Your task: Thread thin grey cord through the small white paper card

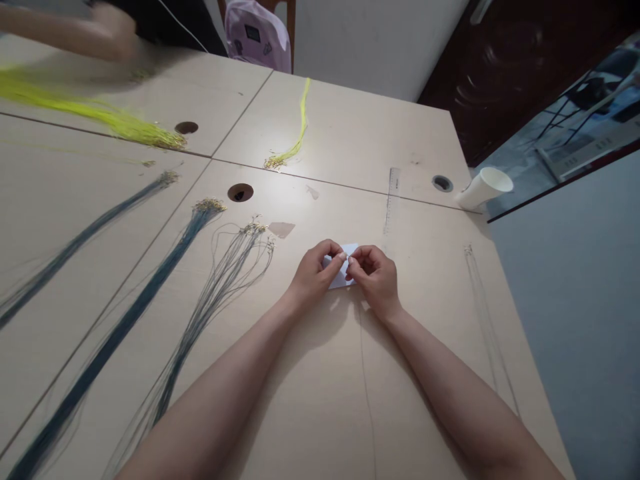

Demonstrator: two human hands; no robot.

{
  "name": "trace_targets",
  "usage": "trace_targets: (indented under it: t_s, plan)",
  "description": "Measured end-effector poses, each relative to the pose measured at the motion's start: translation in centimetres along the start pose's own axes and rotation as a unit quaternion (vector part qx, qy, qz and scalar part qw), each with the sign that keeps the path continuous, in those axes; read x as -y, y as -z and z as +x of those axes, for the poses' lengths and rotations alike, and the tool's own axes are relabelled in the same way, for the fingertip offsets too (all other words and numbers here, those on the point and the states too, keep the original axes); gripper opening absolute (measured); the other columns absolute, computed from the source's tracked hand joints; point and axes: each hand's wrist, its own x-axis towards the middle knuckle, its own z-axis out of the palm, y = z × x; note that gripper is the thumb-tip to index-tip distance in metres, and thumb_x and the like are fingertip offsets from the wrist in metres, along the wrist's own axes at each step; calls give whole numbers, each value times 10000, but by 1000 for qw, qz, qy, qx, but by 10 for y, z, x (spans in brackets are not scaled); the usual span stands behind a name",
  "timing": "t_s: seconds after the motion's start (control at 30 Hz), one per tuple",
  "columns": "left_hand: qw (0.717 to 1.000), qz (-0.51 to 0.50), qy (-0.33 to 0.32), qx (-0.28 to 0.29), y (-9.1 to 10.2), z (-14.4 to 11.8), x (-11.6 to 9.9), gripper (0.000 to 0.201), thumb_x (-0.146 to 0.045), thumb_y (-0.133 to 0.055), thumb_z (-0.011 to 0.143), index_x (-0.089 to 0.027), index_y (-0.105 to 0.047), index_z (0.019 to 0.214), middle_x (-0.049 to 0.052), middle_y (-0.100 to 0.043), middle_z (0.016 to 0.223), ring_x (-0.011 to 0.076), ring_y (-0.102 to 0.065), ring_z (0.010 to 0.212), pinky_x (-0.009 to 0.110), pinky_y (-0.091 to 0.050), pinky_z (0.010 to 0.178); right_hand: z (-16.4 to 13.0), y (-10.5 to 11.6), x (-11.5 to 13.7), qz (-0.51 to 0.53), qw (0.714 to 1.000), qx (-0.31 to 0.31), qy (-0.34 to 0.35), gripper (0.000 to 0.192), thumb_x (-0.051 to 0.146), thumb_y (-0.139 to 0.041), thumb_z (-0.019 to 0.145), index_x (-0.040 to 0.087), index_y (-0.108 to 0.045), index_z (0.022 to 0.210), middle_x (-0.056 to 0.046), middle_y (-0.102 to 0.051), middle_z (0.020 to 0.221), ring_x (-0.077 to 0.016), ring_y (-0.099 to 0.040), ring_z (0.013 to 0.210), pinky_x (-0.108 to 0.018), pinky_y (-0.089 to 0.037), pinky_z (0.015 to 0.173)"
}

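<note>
My left hand (319, 272) and my right hand (376, 275) meet over a small white piece of paper or card (341, 279) on the table. Thumb and forefinger are pinched together on each side, with the fingertips almost touching. A thin dark cord (367, 387) runs down the tabletop from beneath my right hand. Whatever tiny piece sits between my left fingertips is too small to make out. Left of my arms lies a loose bundle of grey-green cords (195, 313) with small metal ends.
More dark cord bundles (150, 293) lie at left, yellow cords (115, 120) and a small yellow bunch (303, 127) farther back. A clear ruler (393, 193), a white cup-like cylinder (485, 187) and single cords (483, 300) lie right. Another person's arm (75, 30) is at upper left.
</note>
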Motion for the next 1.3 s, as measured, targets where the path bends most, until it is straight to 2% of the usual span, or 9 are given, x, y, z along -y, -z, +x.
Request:
trace_targets:
  t_s: [1.3]
  plan:
    - [1000,0,-7,2,0,0,2,183,-325,-468,818,-161,-508,748,-32,-489,668,73,-376,543,213,-299,515,0,1,2,21,999,23,-16,32,218,-533,763,197,-510,758,46,-559,557,-105,-559,473,-228,-442,497]
